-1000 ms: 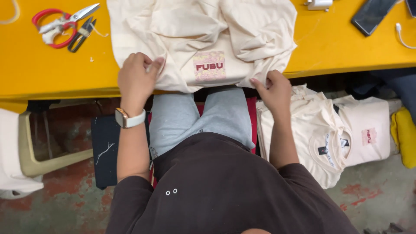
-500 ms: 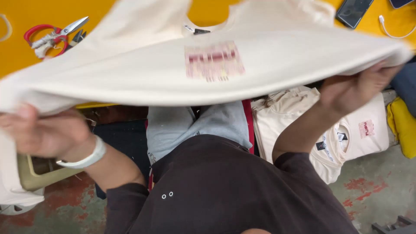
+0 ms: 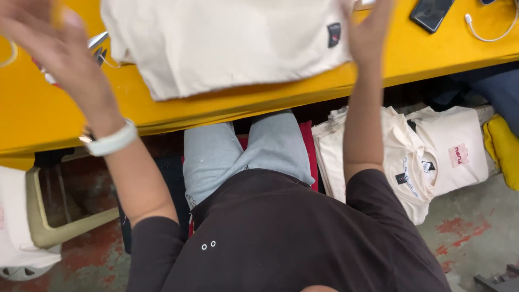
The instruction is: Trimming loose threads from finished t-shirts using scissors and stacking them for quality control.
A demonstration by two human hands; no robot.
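A cream T-shirt (image 3: 227,46) lies flat on the yellow table (image 3: 48,116), with a small dark label near its right edge. My left hand (image 3: 51,46) is raised above the table to the left of the shirt, blurred, fingers spread and holding nothing. My right hand (image 3: 367,32) is up at the shirt's right edge, fingers straight and apart, not gripping the cloth. A white watch sits on my left wrist.
Red-handled scissors (image 3: 97,46) lie on the table, partly hidden behind my left hand. A dark phone (image 3: 430,13) and a white cable (image 3: 489,32) lie at the table's far right. Folded cream shirts (image 3: 432,162) are stacked on the floor at right, beside a yellow cloth (image 3: 503,151).
The shirt was lifted and flipped over; it now lies flat on the table with the pink print hidden. Both hands have let go of it and are raised.
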